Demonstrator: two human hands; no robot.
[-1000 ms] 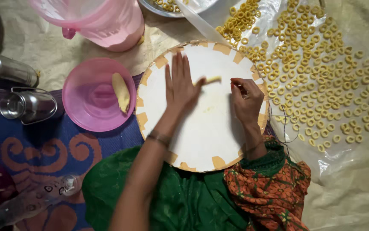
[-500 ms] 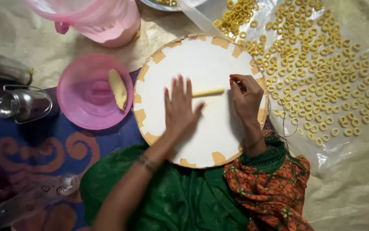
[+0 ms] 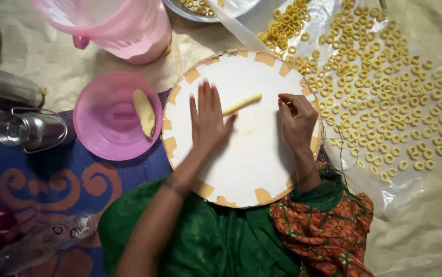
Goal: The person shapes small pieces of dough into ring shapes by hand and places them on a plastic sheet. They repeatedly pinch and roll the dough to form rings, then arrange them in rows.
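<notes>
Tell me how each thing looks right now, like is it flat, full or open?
Left hand: flat, fingers spread, pressing one end of the dough.
Thin yellow dough stick: lying rolled out on the board.
Right hand: curled, fingertips together, on the board.
Round white board: lying flat on the lap.
Pink plastic bowl: open, holding one dough lump.
Yellow dough lump: unrolled, resting in the bowl.
Small dough rings: shaped, spread over clear plastic.
</notes>
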